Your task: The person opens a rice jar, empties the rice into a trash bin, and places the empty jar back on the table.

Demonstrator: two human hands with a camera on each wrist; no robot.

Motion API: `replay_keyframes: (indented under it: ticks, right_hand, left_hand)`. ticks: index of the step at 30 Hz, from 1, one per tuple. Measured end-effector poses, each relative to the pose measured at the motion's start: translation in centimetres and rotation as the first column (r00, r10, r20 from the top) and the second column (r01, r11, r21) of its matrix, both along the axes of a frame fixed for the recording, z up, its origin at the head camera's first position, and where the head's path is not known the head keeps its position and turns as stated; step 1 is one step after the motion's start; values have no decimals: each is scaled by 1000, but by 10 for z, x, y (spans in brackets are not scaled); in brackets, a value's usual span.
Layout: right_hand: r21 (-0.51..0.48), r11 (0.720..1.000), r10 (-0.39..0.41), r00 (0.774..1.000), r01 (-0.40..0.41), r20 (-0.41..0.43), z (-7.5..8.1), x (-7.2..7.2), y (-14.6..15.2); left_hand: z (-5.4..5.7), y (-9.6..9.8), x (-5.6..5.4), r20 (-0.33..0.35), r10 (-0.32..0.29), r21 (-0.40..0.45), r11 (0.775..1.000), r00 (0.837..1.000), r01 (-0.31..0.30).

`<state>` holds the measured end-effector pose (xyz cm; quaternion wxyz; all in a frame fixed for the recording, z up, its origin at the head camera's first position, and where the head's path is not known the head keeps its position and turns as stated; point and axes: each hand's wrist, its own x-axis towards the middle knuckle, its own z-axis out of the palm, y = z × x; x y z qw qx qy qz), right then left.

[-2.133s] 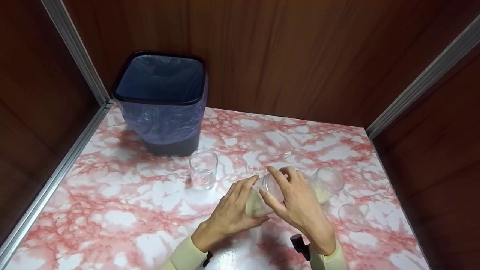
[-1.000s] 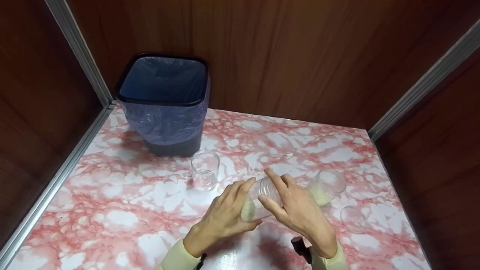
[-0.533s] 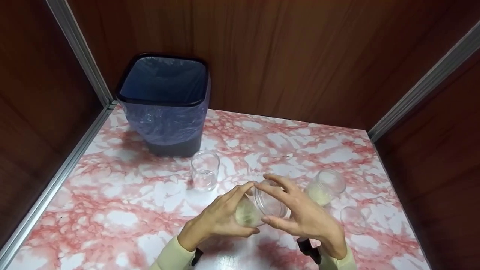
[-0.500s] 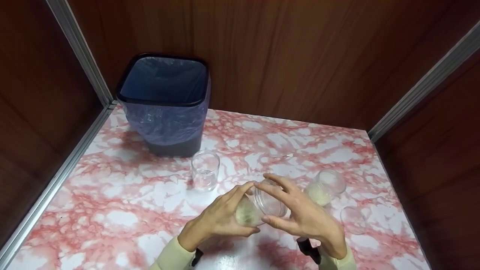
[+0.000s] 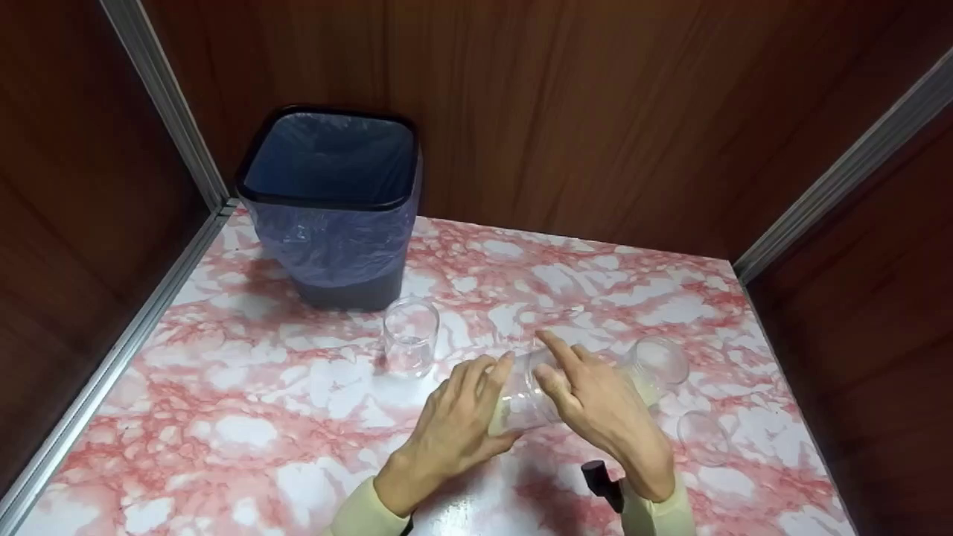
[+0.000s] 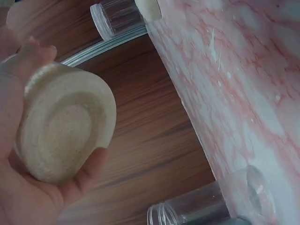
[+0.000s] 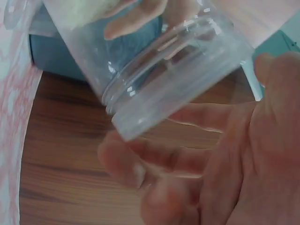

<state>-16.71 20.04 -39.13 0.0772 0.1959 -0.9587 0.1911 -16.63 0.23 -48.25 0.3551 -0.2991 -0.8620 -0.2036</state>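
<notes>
You are working, it seems, at the lid end of a clear jar (image 5: 515,408): your left hand (image 5: 449,426) is steadying the body while your right hand (image 5: 607,406) is attending to the lid (image 7: 182,93). Whether you are tightening or loosening, this instant is not telling. The jar is hanging above the counter (image 5: 313,417), tipped well over, its base pointing left and its lid right, and pale contents (image 6: 70,124) are showing through the base.

Your next move is probably calling for bringing the right fingers in evenly round the rim and twisting, with the left hand resisting the turn; if the lid is to be coming off, you would be wise to be raising that end first.

As for pose, your left arm is reaching in from the near left, the fingers wrapping the base end and gripping it. Your right arm is coming from the near right, back of the hand up, fingers standing wide around the lid; how firmly any are touching it, you cannot tell here.

Another jar (image 5: 408,339) is standing just before the bin (image 5: 354,294), and a filled jar (image 5: 659,365) is sitting beyond your right hand.
</notes>
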Motion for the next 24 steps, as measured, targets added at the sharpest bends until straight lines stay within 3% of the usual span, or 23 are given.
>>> replay_keyframes:
  ticks: [2,5,7,11,13,14,15,18,21,24]
  right_hand:
    - [5,1000,-7,999,6,44,0,0,0]
    - [1,997,79,996,-79,47,0,1,3]
    - [-1,984,178,984,-178,20,0,2,7]
    - [-13,932,364,932,-363,7,-1,3,14]
    - [-28,911,412,911,-411,26,-2,3,17]
    - [-35,908,418,908,-417,41,-2,3,17]
    - [-46,910,414,909,-413,42,-2,3,17]
    - [-76,946,317,948,-315,22,-3,3,14]
    - [-74,984,163,987,-163,-5,-6,0,9]
    - [-45,997,62,997,-60,37,-10,-5,5]
  left_hand:
    - [-1,1,-1,19,-25,-1,1000,999,25]
    - [-3,-3,-3,126,-119,35,993,985,116]
    - [-5,-7,-5,226,-207,79,978,952,194]
    - [-12,-16,-7,369,-353,171,935,860,310]
    - [-15,-17,-7,384,-371,190,928,846,321]
    - [-15,-17,-7,386,-364,193,930,847,312]
    - [-16,-17,-6,376,-347,191,936,859,295]
    - [-16,-14,-4,313,-231,141,970,921,196]
    - [-16,-10,-2,197,-85,57,996,977,75]
    - [-15,-7,0,82,20,-4,1000,996,-20]
